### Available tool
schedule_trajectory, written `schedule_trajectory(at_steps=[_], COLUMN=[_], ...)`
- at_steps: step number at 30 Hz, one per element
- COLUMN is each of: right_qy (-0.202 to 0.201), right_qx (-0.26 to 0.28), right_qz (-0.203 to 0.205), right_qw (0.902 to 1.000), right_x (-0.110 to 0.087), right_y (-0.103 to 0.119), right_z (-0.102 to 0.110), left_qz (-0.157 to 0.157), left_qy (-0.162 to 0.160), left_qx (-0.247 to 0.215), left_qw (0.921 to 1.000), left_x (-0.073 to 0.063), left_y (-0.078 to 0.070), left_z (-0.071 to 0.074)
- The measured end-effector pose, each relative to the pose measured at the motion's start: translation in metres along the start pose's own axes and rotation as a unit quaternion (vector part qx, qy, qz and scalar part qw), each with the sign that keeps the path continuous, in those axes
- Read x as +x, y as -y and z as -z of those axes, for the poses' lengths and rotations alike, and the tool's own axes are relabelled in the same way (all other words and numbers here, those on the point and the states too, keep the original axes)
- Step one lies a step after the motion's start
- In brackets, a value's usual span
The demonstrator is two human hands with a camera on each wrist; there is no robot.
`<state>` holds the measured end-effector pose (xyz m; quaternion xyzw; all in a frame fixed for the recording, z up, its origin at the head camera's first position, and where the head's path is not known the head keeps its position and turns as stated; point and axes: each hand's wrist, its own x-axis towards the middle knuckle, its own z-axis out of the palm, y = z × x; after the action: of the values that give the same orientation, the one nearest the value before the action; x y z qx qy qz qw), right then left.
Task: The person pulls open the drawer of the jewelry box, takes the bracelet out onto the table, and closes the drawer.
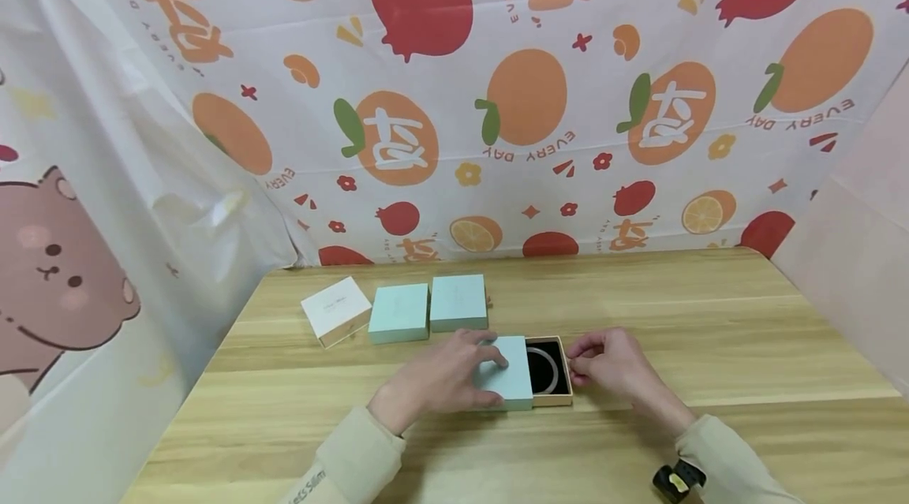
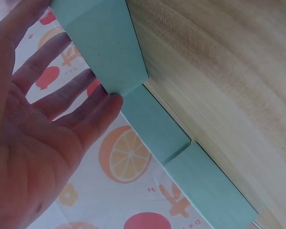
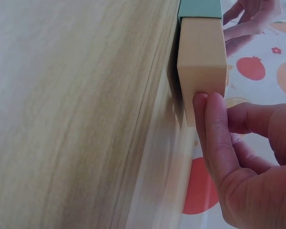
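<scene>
A mint-green sliding jewelry box (image 1: 514, 378) lies on the table with its tan drawer (image 1: 552, 400) partly out to the right. Inside, on black lining, sits a pale ring-shaped bangle (image 1: 556, 378). My left hand (image 1: 449, 374) spans the green sleeve, thumb along the near side, one finger on top, other fingertips at the far edge. In the left wrist view those fingers reach over the sleeve (image 2: 102, 47). At the drawer's outer end, my right hand (image 1: 614, 364) has its fingertips together against the end wall (image 3: 200, 78); whatever they pinch there is hidden.
Behind the left hand stand two shut mint boxes (image 1: 399, 312), the right one (image 1: 458, 301) with a small tab on its side. A white box (image 1: 337, 308) lies angled at their left. A fruit-print curtain (image 1: 454, 196) hangs along the wooden table's (image 1: 682, 291) back edge.
</scene>
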<state>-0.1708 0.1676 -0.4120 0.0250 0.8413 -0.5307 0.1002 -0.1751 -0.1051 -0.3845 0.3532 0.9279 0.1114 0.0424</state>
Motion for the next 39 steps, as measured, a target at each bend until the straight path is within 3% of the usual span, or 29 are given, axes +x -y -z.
schedule_trajectory(at_steps=[39], right_qy=[-0.014], right_qx=[-0.022], right_qz=[-0.002], right_qw=[0.9997], right_x=[0.002], right_y=[-0.011], right_z=[0.022], left_qz=[0.007], left_qy=[-0.001], left_qx=[-0.004], left_qw=[1.0], left_x=[0.002], left_y=[0.001], left_z=[0.0])
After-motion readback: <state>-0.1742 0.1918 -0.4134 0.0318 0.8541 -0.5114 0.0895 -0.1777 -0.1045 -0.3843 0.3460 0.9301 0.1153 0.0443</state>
